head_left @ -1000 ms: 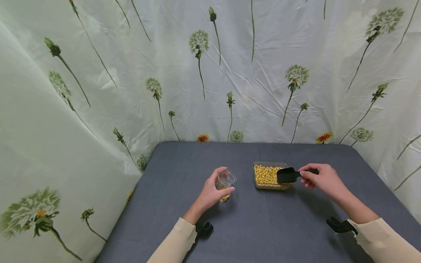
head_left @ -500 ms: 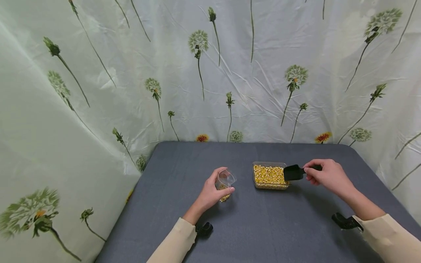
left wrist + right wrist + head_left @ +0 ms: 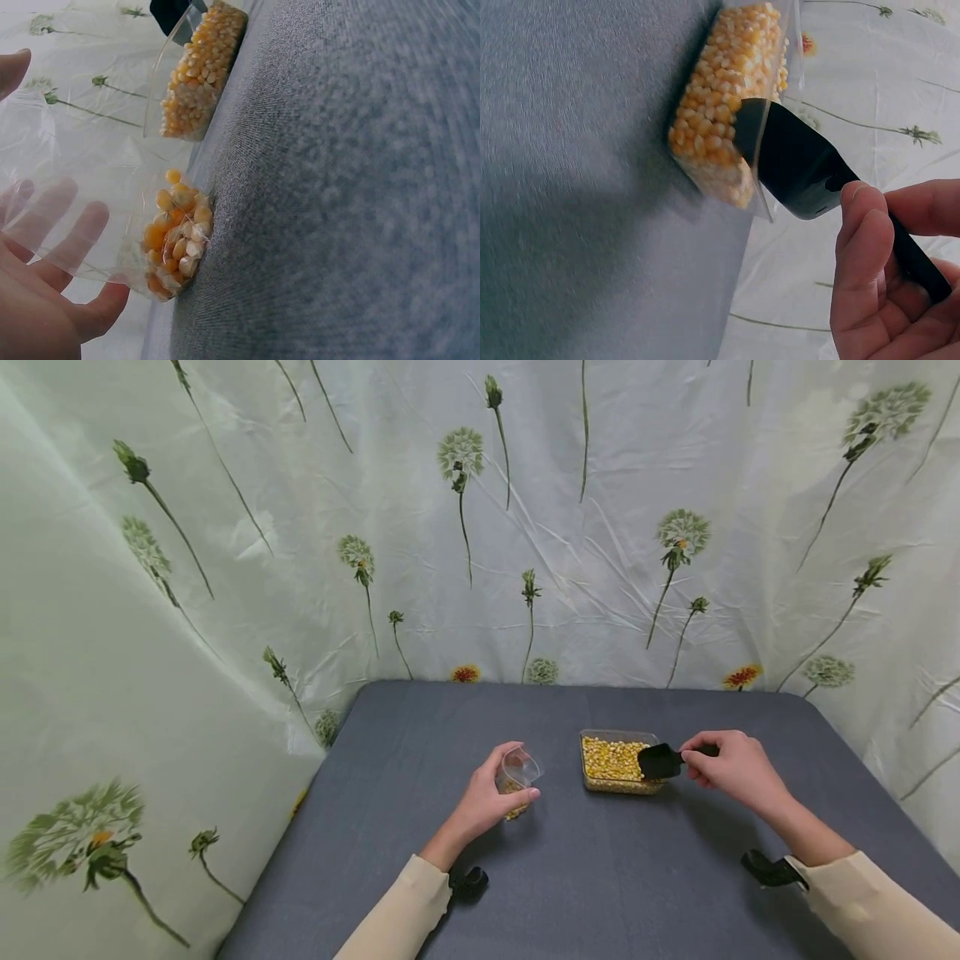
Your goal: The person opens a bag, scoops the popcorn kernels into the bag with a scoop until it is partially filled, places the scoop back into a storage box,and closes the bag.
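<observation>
My left hand (image 3: 480, 795) grips a clear plastic cup (image 3: 519, 768), thumb on the near side and fingers round the back. Corn kernels (image 3: 178, 236) fill only the bottom of the cup, which stands low at the table. To the right is a clear rectangular container (image 3: 621, 787) holding many yellow and pale kernels. By its handle, my right hand (image 3: 738, 768) pinches a black scoop (image 3: 660, 762). The scoop's front end reaches over the container's right end, and in the right wrist view its tip (image 3: 750, 127) shows behind the clear wall, against the kernels.
Both things rest on a dark grey table (image 3: 570, 877). A pale curtain (image 3: 420, 527) printed with dandelions hangs behind the table and along its left side. Black straps (image 3: 768, 868) circle both wrists below beige sleeves.
The scoop first shifted right and up toward the container's right edge, then came back left and down to the kernels. My left hand and the cup stay in place.
</observation>
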A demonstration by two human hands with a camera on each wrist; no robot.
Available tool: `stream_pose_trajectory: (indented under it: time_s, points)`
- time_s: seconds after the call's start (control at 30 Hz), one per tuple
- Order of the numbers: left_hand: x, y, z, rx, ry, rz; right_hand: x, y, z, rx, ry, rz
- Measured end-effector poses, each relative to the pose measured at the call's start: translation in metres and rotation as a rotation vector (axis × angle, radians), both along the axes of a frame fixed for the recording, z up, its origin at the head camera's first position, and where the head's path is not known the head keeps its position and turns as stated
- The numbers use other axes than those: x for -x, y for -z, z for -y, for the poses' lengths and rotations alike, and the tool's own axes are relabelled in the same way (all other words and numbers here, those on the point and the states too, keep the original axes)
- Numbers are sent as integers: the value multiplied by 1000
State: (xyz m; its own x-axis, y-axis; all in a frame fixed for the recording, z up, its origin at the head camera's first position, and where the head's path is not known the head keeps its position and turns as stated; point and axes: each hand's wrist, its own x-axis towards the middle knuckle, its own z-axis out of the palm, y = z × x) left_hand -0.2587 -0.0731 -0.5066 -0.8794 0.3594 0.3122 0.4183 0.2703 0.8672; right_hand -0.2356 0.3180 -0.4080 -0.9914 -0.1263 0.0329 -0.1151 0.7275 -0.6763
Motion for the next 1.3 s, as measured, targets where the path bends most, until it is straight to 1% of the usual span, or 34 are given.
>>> stream_pose_trajectory:
  time_s: [0.17, 0.27, 0.53, 0.77, 0.87, 1.13, 1.3]
  points:
    - [0, 1, -1, -3, 4, 3, 1, 11, 5, 47, 11, 21]
    - [-1, 1, -2, -5, -2, 8, 2, 17, 9, 92, 23, 35]
    - [-2, 0, -2, -8, -5, 15, 8, 30, 15, 207, 55, 43]
    - [-1, 1, -1, -8, -4, 14, 15, 40, 18, 320, 68, 111]
    - [-1, 1, -1, -8, -1, 10, 17, 42, 21, 337, 75, 119]
    - [-1, 1, 0, -3, 4, 8, 22, 47, 28, 293, 116, 104]
    - [-1, 2, -1, -10, 5, 2, 22, 50, 30, 299, 130, 96]
